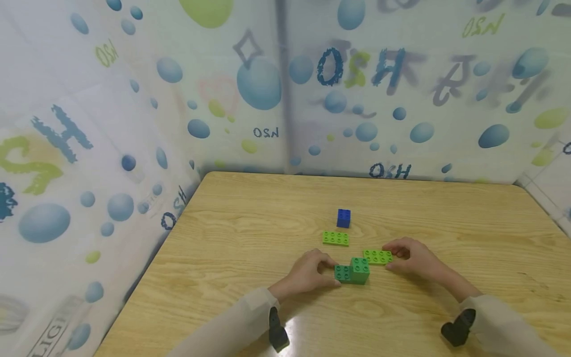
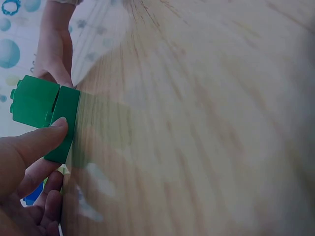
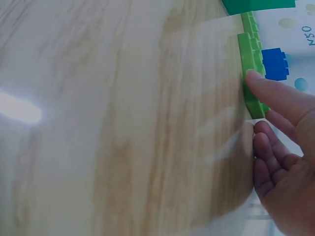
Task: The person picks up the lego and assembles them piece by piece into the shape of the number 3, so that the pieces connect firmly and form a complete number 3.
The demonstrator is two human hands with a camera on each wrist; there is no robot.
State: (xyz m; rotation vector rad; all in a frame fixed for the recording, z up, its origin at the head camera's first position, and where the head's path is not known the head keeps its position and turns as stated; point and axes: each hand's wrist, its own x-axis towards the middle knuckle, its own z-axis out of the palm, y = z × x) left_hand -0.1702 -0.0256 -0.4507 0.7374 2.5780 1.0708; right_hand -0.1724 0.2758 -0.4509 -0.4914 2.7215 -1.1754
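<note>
In the head view my left hand point(image 1: 309, 272) grips the left end of a dark green building brick point(image 1: 342, 273) between thumb and fingers. A taller green block point(image 1: 360, 271) sits on that brick's right end; the left wrist view shows a narrow dark line between the two. My right hand point(image 1: 416, 258) pinches the right end of a flat lime green brick point(image 1: 377, 257), thumb on its near side. This lime brick lies just behind and to the right of the green pair. From the right wrist, the thumb point(image 3: 280, 96) is seen against its edge.
Behind the hands, a second flat lime brick point(image 1: 335, 238) lies on the wooden table point(image 1: 250, 213). Farther back stands a small blue brick point(image 1: 343, 218). Patterned walls with blue bubbles rise at the table's back and left edges.
</note>
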